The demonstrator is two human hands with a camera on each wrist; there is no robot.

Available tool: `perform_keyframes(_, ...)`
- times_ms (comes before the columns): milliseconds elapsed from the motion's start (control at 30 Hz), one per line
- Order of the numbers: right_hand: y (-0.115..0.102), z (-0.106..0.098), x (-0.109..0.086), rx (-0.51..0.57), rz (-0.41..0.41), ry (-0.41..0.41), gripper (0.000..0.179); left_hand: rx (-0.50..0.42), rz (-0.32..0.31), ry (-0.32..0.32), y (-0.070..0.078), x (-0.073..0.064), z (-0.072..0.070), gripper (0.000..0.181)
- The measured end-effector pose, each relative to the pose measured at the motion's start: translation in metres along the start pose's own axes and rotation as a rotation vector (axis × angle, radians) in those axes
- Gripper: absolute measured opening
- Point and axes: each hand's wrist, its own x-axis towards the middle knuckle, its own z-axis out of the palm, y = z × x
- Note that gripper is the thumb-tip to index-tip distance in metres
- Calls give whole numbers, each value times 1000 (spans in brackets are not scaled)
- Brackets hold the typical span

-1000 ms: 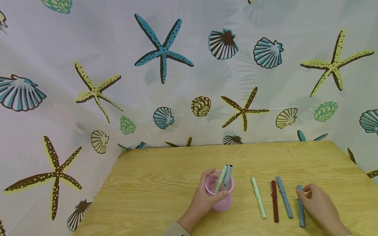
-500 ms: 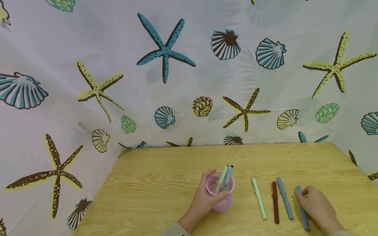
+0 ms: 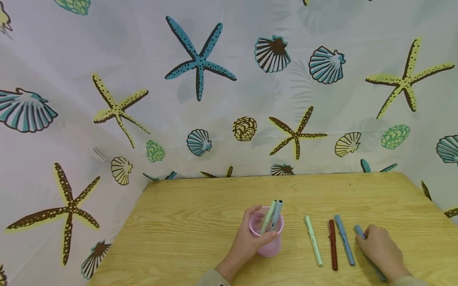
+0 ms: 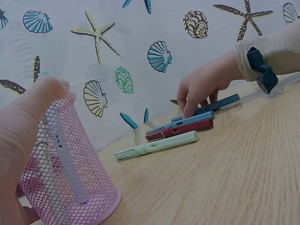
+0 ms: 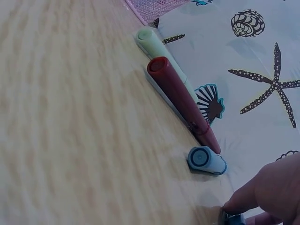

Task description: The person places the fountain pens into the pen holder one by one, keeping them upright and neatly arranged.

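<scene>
My left hand [image 3: 245,240] grips a pink mesh pen cup [image 3: 269,249], thumb over the near rim. Inside it lean a light green pen [image 3: 266,218] and a light blue pen [image 3: 276,216]. At the right, my right hand [image 3: 381,246] pinches a blue pen [image 3: 359,231] low over the table; the palm hides its middle. The left wrist view also shows these fingers on the dark blue pen [image 4: 225,103]. Left of that hand lie another blue pen [image 3: 345,240], a dark red pen [image 3: 333,244] and a light green pen [image 3: 313,240], roughly side by side.
The wooden table [image 3: 186,222] carries the cup and pens. Behind it and along its sides hangs a white cloth [image 3: 222,95] printed with starfish and shells. A dark device [image 4: 261,70] is strapped to the right wrist.
Between my right fingers the blue pen has turned, its lower end swinging right and its top tilting left. My left hand and the cup stay in place.
</scene>
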Motion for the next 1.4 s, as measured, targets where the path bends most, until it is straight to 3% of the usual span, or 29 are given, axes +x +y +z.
perform_keyframes(233,-3,-2,0,-8,-8,-9,26,7,10,-1,8,-2,-1,75)
perform_keyframes(367,-3,-3,-1,-17,-37,4,26,0,6,-5,20,-7,-1,74)
perform_keyframes(667,-5,-7,-5,6,-45,21,27,19,-2,9,-4,1,-1,74)
perform_keyframes(1033,-16,-14,-13,36,-25,59,35,34,7,13,-7,1,-1,75)
perform_keyframes(1400,-24,-15,-16,95,-100,139,38,50,-11,25,-6,1,0,74)
